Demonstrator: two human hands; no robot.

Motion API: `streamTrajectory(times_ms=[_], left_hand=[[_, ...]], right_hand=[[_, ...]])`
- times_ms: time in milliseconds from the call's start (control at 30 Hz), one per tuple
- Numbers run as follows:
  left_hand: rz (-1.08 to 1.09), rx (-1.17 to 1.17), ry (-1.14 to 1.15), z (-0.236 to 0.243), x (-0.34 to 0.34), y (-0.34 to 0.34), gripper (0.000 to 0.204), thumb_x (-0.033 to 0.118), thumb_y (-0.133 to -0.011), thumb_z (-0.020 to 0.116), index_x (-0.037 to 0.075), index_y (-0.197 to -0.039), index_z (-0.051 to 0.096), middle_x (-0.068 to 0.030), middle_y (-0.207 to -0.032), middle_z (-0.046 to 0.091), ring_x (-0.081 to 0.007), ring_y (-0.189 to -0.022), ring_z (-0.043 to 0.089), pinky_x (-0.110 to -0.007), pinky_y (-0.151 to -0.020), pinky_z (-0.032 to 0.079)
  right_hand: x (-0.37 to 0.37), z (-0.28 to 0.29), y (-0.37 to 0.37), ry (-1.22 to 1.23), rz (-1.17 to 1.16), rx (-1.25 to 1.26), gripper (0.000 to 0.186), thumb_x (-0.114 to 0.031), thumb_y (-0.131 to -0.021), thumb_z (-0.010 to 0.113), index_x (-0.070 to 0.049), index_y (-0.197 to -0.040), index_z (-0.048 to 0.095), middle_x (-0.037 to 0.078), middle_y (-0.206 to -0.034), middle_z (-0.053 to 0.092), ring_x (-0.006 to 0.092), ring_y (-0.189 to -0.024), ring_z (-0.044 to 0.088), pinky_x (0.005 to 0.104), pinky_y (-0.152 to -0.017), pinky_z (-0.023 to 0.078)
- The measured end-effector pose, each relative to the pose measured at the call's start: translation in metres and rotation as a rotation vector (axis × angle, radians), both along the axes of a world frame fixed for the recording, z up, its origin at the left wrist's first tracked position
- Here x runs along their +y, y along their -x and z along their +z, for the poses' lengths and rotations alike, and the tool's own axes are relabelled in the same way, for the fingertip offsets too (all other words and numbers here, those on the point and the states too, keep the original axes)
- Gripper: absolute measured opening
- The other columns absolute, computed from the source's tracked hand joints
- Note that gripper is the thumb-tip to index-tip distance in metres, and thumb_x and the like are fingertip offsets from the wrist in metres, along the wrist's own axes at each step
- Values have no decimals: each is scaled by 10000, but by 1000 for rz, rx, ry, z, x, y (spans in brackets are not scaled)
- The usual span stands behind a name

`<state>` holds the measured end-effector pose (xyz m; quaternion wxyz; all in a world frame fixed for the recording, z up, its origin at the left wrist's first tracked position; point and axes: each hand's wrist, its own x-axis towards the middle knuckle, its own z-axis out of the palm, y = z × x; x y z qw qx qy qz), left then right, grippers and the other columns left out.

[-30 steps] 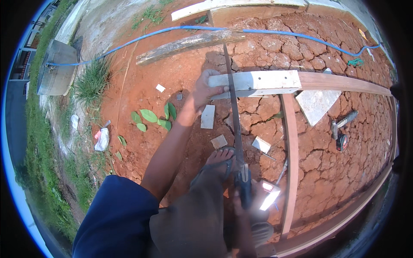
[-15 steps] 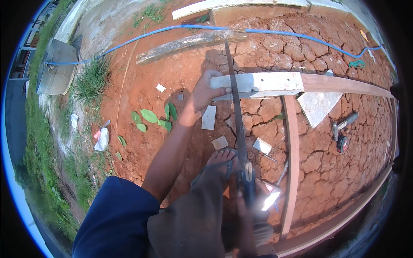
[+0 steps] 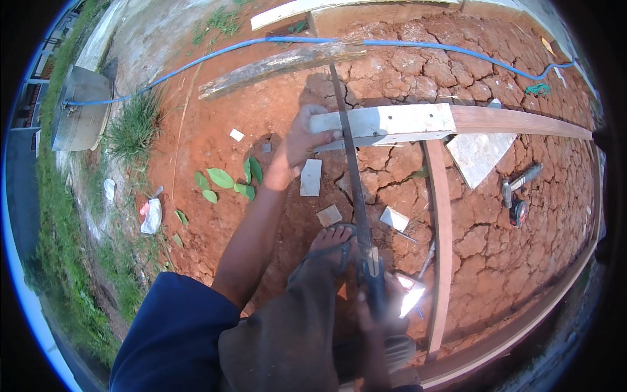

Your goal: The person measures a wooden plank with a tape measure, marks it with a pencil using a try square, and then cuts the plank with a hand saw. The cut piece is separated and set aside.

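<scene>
My left hand (image 3: 304, 138) grips the near-left end of a white-coated board (image 3: 411, 120), its thumb on the front face and its fingers behind. The board is fixed along a reddish wooden beam (image 3: 509, 121). A long handsaw (image 3: 351, 163) lies across the board just right of my thumb, its blade pointing away from me. Around the saw's dark handle, my right hand (image 3: 375, 304) is closed, slightly smeared by motion and glare. Whether the blade has cut into the board I cannot tell.
A wooden crosspiece (image 3: 440, 248) runs toward me from the beam. A hammer (image 3: 520, 183) and a tape measure (image 3: 518, 213) lie on cracked red soil at right. White offcuts (image 3: 311, 178) lie near my sandalled foot (image 3: 331, 245). A blue hose (image 3: 261, 40) crosses behind, past a metal bucket (image 3: 83, 108).
The whole view has shifted slightly. The saw has slid a little toward me along its length, while my left hand keeps its hold on the board's end.
</scene>
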<state>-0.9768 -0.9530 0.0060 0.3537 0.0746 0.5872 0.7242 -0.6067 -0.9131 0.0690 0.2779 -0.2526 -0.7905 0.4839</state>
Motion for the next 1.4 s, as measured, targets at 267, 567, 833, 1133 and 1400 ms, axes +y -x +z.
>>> streamTrajectory(times_ms=[267,567,833,1133,1400], left_hand=[[-6,26,29,2,-1,0,594,64,-812,870,37,-1287,515,-67,-1098,638,-173,-1051,627,-311,-905,518],[1,45,35,1,0,1,561,40,-818,854,25,-1276,530,-70,-1097,639,-174,-1052,628,-313,-910,525],[12,-11,5,0,0,0,560,9,-816,838,14,-1282,529,-77,-1104,639,-170,-1034,628,-309,-893,524],[-14,22,12,3,0,0,546,3,-829,820,3,-1285,519,-89,-1108,639,-171,-1021,628,-304,-881,523],[17,26,43,5,1,0,546,-10,-835,809,1,-1290,509,-94,-1107,640,-172,-1011,642,-297,-891,529]], right_hand=[[-19,-26,-23,355,-116,-109,607,-109,-745,767,32,-1292,545,153,-999,645,159,-686,588,294,-626,494],[-2,-15,-8,187,-14,-6,643,-91,-765,765,31,-1339,501,166,-1109,631,157,-767,622,296,-677,511],[8,-3,25,187,-4,51,615,-50,-805,745,27,-1352,474,176,-1176,625,183,-938,656,316,-837,539],[17,2,46,111,8,1,600,-37,-795,735,21,-1335,482,188,-1127,631,159,-781,651,310,-718,544],[8,-10,37,180,-9,52,582,-12,-798,720,23,-1329,484,176,-1108,629,165,-766,656,311,-719,552]])
